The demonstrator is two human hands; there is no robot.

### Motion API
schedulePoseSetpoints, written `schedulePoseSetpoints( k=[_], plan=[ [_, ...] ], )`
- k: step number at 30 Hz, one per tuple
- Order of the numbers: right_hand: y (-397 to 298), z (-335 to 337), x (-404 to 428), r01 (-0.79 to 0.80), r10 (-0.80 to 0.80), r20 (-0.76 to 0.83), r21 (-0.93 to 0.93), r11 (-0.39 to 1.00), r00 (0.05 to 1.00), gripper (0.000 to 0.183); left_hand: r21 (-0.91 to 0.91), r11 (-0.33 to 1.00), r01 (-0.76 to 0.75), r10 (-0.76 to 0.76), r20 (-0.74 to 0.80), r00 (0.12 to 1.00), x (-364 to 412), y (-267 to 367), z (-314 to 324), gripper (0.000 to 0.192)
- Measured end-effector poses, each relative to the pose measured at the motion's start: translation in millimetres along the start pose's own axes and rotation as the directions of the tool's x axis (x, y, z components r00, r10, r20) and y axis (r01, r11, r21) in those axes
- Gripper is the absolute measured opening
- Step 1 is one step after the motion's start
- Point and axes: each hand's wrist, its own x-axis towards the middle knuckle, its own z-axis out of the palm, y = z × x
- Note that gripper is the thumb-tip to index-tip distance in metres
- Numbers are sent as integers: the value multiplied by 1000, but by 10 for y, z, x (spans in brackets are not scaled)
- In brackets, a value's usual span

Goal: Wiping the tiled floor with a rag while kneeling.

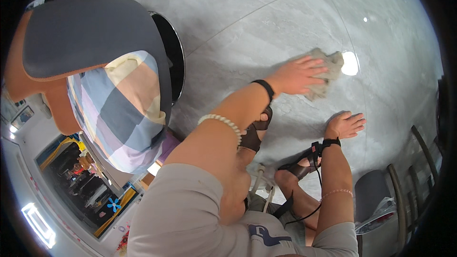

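My left hand (298,75) lies palm down on a crumpled grey-beige cloth (334,66), pressing it against the grey marbled tile floor (264,32). Most of the cloth shows beyond the fingers, and a part is hidden beneath the hand. Lower and to the right, my right hand (345,125) rests on bare tile with its fingers spread and nothing held. A black band with a small device and a cable (317,150) is on the right wrist. The left wrist wears a plain black band (265,89).
A swivel chair with a grey and tan seat (93,32) stands at left, a checked cushion (125,114) on it and a round dark base (171,57) below. My sandalled feet (255,134) are close under my arms. Chair legs and a plastic bag (382,208) are at lower right.
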Motion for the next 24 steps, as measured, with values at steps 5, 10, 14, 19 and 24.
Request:
schedulePoseSetpoints(
  k=[5, 10, 14, 19, 24],
  plan=[
    [299, -100, 239, 4, -8, -66, -68, 998, 998, 66, -52, 813, 581, -577, -218, 787, -844, -666, -166, 53],
    [-24, 4, 3, 27, -30, -76, -37, 999, 997, 63, 16, 391, 920, -815, -459, 354, -2176, -1270, -491, 61],
    [-68, -4, -34, 29, -31, -58, -36, 999, 998, 63, 31, 186, 982, -850, -496, 177, -2409, -978, -349, 68],
    [-17, -44, 87, -5, 5, -54, -17, 1000, 999, 65, 56, 729, 682, -669, -150, 728, -1771, 126, 152, 75],
    [-26, 69, 67, 89, -96, -113, -61, 994, 989, 63, -58, 960, 273, -267, 98, 959, -592, 60, -27, 69]
  ],
)
